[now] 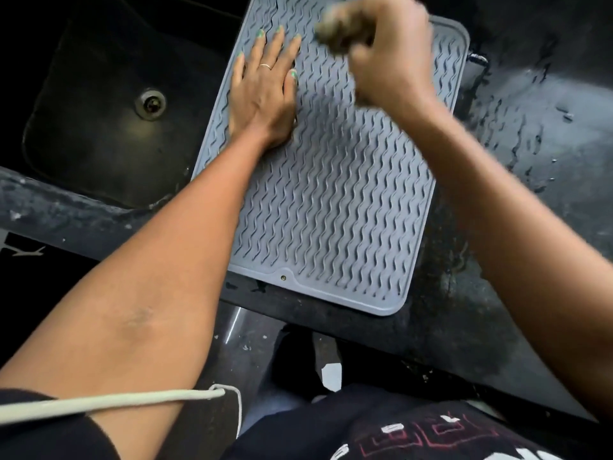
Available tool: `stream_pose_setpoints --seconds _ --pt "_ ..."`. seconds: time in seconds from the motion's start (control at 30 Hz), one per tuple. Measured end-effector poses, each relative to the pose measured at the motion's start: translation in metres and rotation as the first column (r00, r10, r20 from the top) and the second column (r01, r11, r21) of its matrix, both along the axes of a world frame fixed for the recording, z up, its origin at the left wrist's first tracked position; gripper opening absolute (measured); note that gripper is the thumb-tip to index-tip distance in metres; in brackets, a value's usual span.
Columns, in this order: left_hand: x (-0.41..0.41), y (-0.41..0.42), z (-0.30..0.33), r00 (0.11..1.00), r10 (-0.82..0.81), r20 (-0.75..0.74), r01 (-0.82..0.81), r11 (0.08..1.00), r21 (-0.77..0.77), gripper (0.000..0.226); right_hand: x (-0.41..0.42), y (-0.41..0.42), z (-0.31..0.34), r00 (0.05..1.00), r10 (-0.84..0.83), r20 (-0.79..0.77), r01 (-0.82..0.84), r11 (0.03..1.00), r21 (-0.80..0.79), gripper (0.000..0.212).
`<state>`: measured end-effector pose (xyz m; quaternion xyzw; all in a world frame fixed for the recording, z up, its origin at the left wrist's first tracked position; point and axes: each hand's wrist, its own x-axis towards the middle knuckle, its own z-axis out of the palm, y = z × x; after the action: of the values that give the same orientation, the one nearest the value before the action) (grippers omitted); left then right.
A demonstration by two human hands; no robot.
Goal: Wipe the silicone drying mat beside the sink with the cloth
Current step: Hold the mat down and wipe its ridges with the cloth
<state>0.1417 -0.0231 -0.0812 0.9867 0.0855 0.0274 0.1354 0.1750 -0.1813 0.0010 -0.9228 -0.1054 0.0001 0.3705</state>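
A grey silicone drying mat (331,200) with wavy ridges lies on the dark counter, right of the sink. My left hand (265,91) lies flat on the mat's upper left part, fingers straight and spread, pressing it down. My right hand (381,51) is over the mat's far end, blurred by motion, its fingers curled round a small bunched brownish cloth (335,31). Whether the cloth touches the mat is unclear.
A dark sink (99,111) with a metal drain (150,103) lies left of the mat. The wet dark counter (530,144) stretches to the right, with water drops on it. The counter's front edge (331,330) runs below the mat.
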Motion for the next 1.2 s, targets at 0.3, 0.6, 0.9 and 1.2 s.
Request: stream_pose_setpoints --seconds 0.3,0.6,0.9,1.2 --pt "0.0 0.0 -0.002 0.999 0.022 0.046 -0.018 0.996 -0.091 0.053 0.011 0.02 -0.037 0.98 0.15 0.132 -0.092 0.927 -0.364 0.034" --pt "-0.003 -0.005 0.009 0.989 0.114 0.093 -0.089 0.968 -0.235 0.045 -0.045 0.004 0.001 0.912 0.362 -0.191 -0.371 0.929 -0.008 0.035" --pt "-0.002 -0.005 0.002 0.966 0.186 0.178 -0.112 0.926 -0.361 0.049 0.038 0.033 -0.035 0.996 0.057 0.071 -0.026 0.926 -0.377 0.039" --pt "-0.004 -0.004 0.009 0.969 0.192 0.155 -0.114 0.906 -0.408 0.049 -0.057 0.013 -0.014 0.903 0.422 -0.087 -0.43 0.876 -0.216 0.037"
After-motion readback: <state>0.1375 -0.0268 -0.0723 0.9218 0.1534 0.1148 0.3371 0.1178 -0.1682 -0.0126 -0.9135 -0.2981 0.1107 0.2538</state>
